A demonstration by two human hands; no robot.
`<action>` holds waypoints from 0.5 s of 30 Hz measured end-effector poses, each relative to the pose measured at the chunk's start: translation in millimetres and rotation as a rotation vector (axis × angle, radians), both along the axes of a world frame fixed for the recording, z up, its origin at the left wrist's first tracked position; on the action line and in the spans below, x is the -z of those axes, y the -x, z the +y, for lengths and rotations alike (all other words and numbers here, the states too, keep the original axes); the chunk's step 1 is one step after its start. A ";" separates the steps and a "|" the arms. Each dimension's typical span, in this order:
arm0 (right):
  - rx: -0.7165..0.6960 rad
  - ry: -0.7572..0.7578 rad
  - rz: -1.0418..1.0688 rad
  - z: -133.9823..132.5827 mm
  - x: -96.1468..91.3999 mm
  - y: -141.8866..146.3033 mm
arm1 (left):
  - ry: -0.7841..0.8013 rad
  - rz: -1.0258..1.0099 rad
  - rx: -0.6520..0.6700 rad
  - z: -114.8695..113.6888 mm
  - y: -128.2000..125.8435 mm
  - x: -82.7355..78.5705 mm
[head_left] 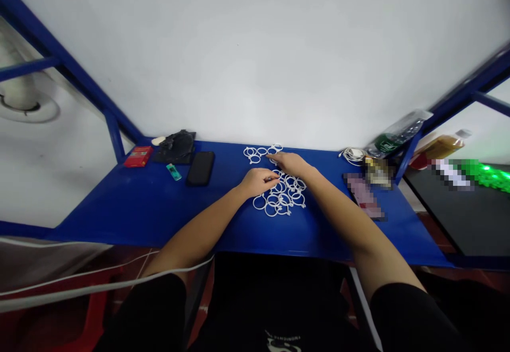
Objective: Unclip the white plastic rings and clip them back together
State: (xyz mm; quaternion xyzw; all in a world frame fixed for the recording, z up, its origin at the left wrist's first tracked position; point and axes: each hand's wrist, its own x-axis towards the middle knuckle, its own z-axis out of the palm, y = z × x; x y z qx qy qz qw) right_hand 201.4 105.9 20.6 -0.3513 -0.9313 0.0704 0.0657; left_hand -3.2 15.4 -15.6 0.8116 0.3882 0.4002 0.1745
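Note:
A loose pile of white plastic rings with small clip-like tabs, like curtain rings (pixel 284 199), lies on the blue tabletop (pixel 223 219) in front of me. Several more such rings (pixel 255 152) lie in a smaller group farther back by the wall. At the pile's left upper edge is my left hand (pixel 257 182), its fingers curled together; what is between them is hidden. My right hand (pixel 292 164) reaches over to the back group, its fingers drawn together on a ring (pixel 273 161) there, which they partly cover.
Left: a black phone (pixel 201 168), a teal lighter-like item (pixel 173 172), a red box (pixel 138 156) and a crumpled black bag (pixel 177 146). Right: a white cable with charger (pixel 354 155), a clear bottle (pixel 398 134) and blurred packets (pixel 363 195). Blue frame posts (pixel 113 129) bound the table.

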 end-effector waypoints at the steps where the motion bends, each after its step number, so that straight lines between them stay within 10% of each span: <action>1: 0.017 0.003 0.028 -0.7 1.1 0.1 | -0.024 -0.010 -0.040 1.3 0.1 -0.2; 6: 0.087 0.082 0.478 -19.7 3.3 -4.8 | -0.088 -0.101 -0.212 6.9 4.7 -2.4; 15: 0.138 0.508 1.042 -86.0 5.1 -7.6 | -0.321 -0.021 -0.014 -4.3 -1.2 -5.9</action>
